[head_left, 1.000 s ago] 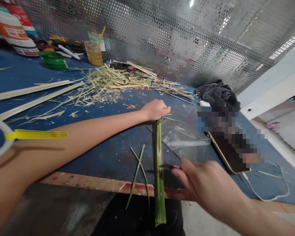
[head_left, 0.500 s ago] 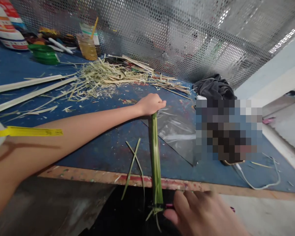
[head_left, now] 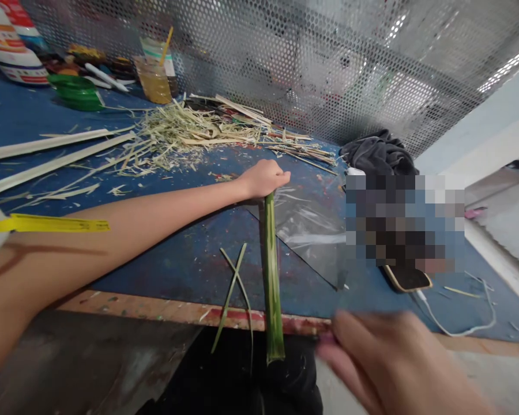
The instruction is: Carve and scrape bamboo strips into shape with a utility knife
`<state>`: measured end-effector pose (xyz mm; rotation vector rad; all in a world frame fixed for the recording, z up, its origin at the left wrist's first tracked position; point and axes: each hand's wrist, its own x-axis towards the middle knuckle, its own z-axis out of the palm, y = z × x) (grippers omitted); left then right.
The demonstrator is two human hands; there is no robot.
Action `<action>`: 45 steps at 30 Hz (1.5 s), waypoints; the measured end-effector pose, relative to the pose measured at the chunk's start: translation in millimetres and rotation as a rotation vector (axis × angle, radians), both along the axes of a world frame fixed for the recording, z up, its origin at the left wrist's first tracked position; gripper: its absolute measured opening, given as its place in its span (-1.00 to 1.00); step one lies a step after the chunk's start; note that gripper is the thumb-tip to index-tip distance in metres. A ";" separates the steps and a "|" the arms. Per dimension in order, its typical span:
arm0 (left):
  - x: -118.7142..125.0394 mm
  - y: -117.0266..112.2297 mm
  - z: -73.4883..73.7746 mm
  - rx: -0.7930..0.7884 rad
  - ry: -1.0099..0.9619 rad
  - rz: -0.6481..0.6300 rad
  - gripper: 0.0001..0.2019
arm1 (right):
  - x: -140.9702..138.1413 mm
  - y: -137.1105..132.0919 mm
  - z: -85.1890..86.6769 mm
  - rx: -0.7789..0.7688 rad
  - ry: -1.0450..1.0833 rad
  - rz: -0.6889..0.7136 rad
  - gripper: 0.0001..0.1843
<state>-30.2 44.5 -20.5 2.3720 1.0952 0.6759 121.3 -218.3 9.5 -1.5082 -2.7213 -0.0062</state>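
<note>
My left hand (head_left: 266,178) is closed around the far end of a green bamboo stalk (head_left: 271,282). The stalk lies toward me across the blue table (head_left: 177,265), and its near end hangs past the table's front edge. My right hand (head_left: 389,363) is low at the right, just right of the stalk's near end and apart from it. It is smeared by motion. Its fingers look curled round a small pink-handled tool (head_left: 325,338), of which only a bit shows. Two thin green slivers (head_left: 233,288) lie crossed left of the stalk.
A heap of pale bamboo shavings (head_left: 185,135) and long pale strips (head_left: 56,153) lie at the back left, before a perforated metal wall. There are also jars (head_left: 155,78), a green lid (head_left: 75,92), a clear plastic sheet (head_left: 311,230), a dark cloth (head_left: 378,153), a phone (head_left: 409,278) and a white cable (head_left: 467,323).
My right hand ran the tool down the stalk to its near end, then moved off to the right. The frayed shavings at the stalk's tip are gone. My left hand kept its grip.
</note>
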 end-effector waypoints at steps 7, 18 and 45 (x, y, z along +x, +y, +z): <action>-2.0 -1.5 -0.2 0.024 -0.026 0.003 -0.48 | -18.8 100.9 -0.8 0.047 -0.293 -0.195 -0.49; -6.2 -0.6 -1.2 0.032 0.026 0.016 -0.48 | -30.7 152.6 5.3 0.135 -0.352 -0.135 -0.44; 1.3 -3.5 -2.9 0.106 0.266 0.042 -0.55 | -28.0 147.7 3.0 0.020 -0.386 -0.103 -0.49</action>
